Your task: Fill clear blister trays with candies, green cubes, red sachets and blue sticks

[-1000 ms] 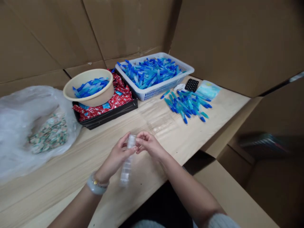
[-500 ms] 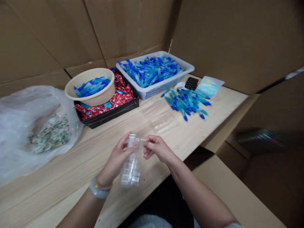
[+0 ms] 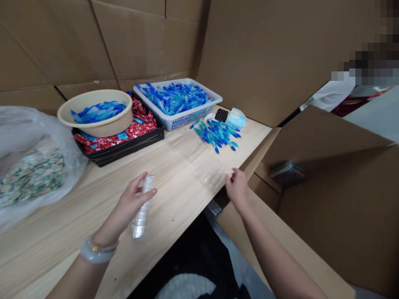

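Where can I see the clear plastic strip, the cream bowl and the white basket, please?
Clear plastic strip (image 3: 141, 216): head view, on its lower half.
Cream bowl (image 3: 116, 126): head view, on its outer wall.
White basket (image 3: 189, 117): head view, on its perforated front wall.

A pale wooden table (image 3: 174, 187) is carrying a plastic bag (image 3: 75, 174) at left, a black tray (image 3: 131, 146) at upper left, and loose blue pen-like pieces (image 3: 217, 133) near upper centre.

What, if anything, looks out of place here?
Loose blue pieces lie heaped on the table, outside the pale basket holding similar ones; they might look spilled, though perhaps placed there. Nothing looks clearly damaged.
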`<action>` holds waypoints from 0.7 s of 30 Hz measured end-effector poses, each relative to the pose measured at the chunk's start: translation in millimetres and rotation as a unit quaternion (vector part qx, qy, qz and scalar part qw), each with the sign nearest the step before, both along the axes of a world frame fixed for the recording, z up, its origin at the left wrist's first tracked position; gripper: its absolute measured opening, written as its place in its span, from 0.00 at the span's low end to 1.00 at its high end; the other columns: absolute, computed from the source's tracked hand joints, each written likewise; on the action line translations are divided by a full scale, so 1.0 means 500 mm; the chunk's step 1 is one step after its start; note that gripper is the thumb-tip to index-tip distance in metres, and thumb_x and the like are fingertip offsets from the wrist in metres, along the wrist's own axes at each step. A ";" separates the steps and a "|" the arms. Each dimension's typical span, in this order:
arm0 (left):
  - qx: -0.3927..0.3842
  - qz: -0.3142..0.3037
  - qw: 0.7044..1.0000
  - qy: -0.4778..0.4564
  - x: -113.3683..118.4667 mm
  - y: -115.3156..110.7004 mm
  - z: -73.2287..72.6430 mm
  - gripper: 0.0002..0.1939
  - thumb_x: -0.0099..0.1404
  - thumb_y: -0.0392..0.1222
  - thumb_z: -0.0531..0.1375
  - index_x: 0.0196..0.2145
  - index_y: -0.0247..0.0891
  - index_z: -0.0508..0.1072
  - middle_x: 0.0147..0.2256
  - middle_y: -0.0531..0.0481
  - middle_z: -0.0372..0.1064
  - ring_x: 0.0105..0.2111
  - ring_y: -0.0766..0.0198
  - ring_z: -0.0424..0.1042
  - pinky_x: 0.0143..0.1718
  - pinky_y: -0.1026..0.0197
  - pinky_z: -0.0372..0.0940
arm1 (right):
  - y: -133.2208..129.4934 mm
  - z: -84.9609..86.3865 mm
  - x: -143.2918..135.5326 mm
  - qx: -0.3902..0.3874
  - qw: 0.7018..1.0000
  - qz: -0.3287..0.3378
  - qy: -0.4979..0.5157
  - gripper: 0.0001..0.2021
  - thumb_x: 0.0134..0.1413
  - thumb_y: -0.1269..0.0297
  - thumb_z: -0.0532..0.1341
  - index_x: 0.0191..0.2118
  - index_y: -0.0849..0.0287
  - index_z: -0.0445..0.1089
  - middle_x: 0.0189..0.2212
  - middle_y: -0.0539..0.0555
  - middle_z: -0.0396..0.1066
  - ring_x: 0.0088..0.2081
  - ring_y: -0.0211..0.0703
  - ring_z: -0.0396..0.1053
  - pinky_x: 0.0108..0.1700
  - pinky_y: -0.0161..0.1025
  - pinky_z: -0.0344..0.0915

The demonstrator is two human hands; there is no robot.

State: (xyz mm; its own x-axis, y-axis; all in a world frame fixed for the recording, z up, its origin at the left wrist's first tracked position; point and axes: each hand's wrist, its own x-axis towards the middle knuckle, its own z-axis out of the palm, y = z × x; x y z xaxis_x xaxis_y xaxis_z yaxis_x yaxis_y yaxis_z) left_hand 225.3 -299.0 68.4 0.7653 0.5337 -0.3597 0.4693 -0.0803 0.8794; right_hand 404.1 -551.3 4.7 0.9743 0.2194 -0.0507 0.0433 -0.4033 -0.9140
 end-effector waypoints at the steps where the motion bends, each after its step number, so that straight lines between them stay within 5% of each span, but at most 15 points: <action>1: 0.005 -0.001 1.000 0.003 -0.002 0.001 -0.001 0.38 0.49 0.52 0.60 0.56 0.38 0.55 0.50 0.40 0.60 0.45 0.55 0.64 0.47 0.53 0.57 | 0.018 -0.002 -0.016 -0.075 0.995 0.027 -0.059 0.21 0.44 0.57 0.59 0.46 0.59 0.62 0.49 0.64 0.60 0.52 0.54 0.56 0.52 0.52 0.53; 4: 0.014 -0.005 1.000 0.010 0.000 0.002 -0.004 0.36 0.48 0.51 0.60 0.55 0.38 0.57 0.53 0.40 0.56 0.46 0.52 0.62 0.46 0.52 0.58 | 0.059 -0.017 -0.046 -0.307 0.931 0.090 -0.173 0.26 0.45 0.55 0.59 0.51 0.59 0.60 0.56 0.62 0.52 0.58 0.60 0.43 0.57 0.57 0.37; 7: 0.018 -0.007 1.000 0.014 0.006 0.004 -0.005 0.36 0.47 0.50 0.60 0.54 0.38 0.59 0.55 0.40 0.53 0.47 0.52 0.62 0.46 0.53 0.59 | 0.092 -0.016 -0.049 -0.340 0.918 0.070 -0.189 0.24 0.49 0.56 0.56 0.52 0.60 0.60 0.56 0.63 0.52 0.58 0.62 0.42 0.55 0.60 0.34; 9: 0.001 -0.011 1.000 0.007 0.010 0.005 -0.006 0.37 0.47 0.50 0.61 0.54 0.38 0.58 0.54 0.40 0.54 0.47 0.52 0.62 0.45 0.53 0.60 | 0.129 -0.001 -0.058 -0.243 0.951 0.072 -0.175 0.23 0.49 0.56 0.56 0.51 0.60 0.60 0.54 0.64 0.54 0.57 0.59 0.45 0.55 0.59 0.40; 12: -0.073 -0.041 0.996 -0.029 0.011 0.009 -0.014 0.38 0.49 0.48 0.61 0.56 0.37 0.55 0.52 0.41 0.58 0.47 0.54 0.62 0.46 0.54 0.60 | 0.216 0.021 -0.098 0.020 0.976 0.217 -0.004 0.17 0.47 0.54 0.57 0.42 0.58 0.63 0.40 0.59 0.65 0.44 0.48 0.61 0.46 0.48 0.58; 14: -0.128 -0.051 0.989 -0.054 0.009 0.012 -0.022 0.39 0.50 0.46 0.62 0.57 0.36 0.52 0.50 0.41 0.60 0.47 0.56 0.62 0.46 0.54 0.60 | 0.275 0.024 -0.132 0.180 0.911 0.322 0.184 0.13 0.44 0.54 0.60 0.33 0.58 0.63 0.28 0.51 0.65 0.31 0.39 0.64 0.35 0.39 0.63; 17: -0.155 -0.036 0.985 -0.066 0.002 0.017 -0.031 0.40 0.50 0.44 0.62 0.57 0.36 0.50 0.48 0.42 0.61 0.46 0.57 0.63 0.46 0.54 0.60 | 0.328 0.016 -0.159 0.306 0.809 0.341 0.368 0.13 0.39 0.57 0.64 0.26 0.59 0.61 0.21 0.46 0.62 0.23 0.32 0.61 0.28 0.33 0.61; 21: -0.159 -0.031 0.985 -0.066 -0.002 0.018 -0.028 0.40 0.50 0.43 0.63 0.57 0.37 0.50 0.48 0.42 0.62 0.45 0.57 0.64 0.46 0.54 0.60 | 0.331 0.023 -0.142 0.303 0.790 0.336 0.414 0.12 0.37 0.61 0.65 0.25 0.61 0.63 0.20 0.46 0.64 0.22 0.30 0.62 0.26 0.31 0.61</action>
State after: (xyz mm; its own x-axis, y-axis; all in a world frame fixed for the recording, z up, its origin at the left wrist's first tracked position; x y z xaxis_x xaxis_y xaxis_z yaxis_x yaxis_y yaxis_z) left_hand 224.2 -290.1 54.5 0.8435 0.3621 -0.3967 0.3527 0.1835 0.9176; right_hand 333.1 -386.1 16.1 0.3158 0.9012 -0.2969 -0.6525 -0.0209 -0.7575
